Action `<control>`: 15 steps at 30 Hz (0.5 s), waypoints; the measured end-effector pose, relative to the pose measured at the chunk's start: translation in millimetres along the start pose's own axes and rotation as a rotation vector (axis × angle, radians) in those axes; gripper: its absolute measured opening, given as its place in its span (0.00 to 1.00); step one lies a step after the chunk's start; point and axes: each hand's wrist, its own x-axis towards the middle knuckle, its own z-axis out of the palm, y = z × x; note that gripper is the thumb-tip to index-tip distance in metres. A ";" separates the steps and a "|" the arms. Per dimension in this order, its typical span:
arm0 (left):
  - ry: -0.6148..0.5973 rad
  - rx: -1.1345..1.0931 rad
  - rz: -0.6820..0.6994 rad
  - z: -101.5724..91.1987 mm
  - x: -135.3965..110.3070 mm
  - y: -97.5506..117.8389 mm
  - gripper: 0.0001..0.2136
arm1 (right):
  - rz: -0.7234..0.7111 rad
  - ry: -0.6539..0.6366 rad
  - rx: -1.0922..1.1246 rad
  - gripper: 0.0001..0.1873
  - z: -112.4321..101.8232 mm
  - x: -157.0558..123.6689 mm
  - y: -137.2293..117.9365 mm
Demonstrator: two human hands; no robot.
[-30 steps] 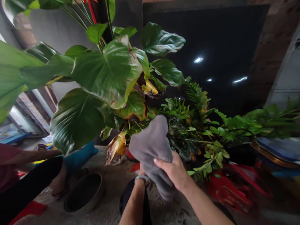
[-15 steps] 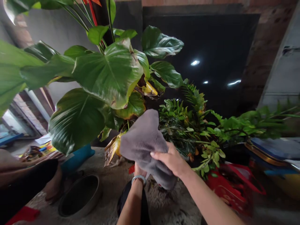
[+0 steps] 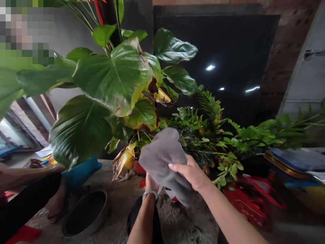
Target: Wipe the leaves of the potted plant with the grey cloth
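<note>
Cloth (image 3: 162,154) hides the fingers of the left hand (image 3: 151,183)

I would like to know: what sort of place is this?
Probably a simple home or workshop corner, perhaps partly open, though I cannot be sure. Exposed brickwork, a rough, dusty floor and a big leafy plant suggest it.

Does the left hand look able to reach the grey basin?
Probably yes: the grey basin stands left of the left hand, its mouth uncovered, with mostly bare ground showing between them. The grey cloth partly hides that hand.
</note>
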 end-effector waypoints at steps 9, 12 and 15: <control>-0.096 -0.510 -0.362 -14.6 13.1 -5.6 0.29 | 0.351 0.186 0.013 0.12 0.8 -27.6 66.2; -0.111 -0.550 -0.352 -15.6 15.3 -11.0 0.26 | 0.195 0.097 0.014 0.14 -1.4 -34.1 41.4; -0.088 -0.540 -0.302 -12.2 15.6 -16.3 0.22 | -0.040 0.081 0.006 0.16 -2.1 -12.1 8.4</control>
